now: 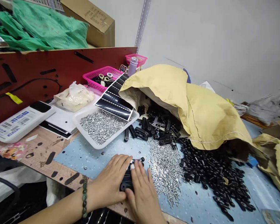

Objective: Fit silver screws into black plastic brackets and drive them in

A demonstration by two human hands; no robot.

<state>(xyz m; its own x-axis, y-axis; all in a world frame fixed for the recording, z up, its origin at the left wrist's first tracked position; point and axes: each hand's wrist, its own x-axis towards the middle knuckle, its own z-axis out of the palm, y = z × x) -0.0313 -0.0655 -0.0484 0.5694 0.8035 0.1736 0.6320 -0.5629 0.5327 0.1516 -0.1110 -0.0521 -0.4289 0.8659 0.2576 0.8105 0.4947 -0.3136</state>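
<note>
Pink basket [102, 79], water bottle [132, 67], green plastic sacks [39, 28], cardboard box [93, 21]

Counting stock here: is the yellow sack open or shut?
Open: the yellow sack lies on its side, with black plastic parts heaped at its mouth.

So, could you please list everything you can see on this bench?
plastic tray: one, white, holding silver nuts
striped sheet: one, black and white, on the tray
plastic baskets: two, pink, at the back
bottle: one, lilac, behind the tray
paper sack: one, yellow, lying open at right
plastic parts: many, black, on blue mat
screws: many, silver, heaped on the mat
left hand: one, on a black part
right hand: one, on that part
</note>
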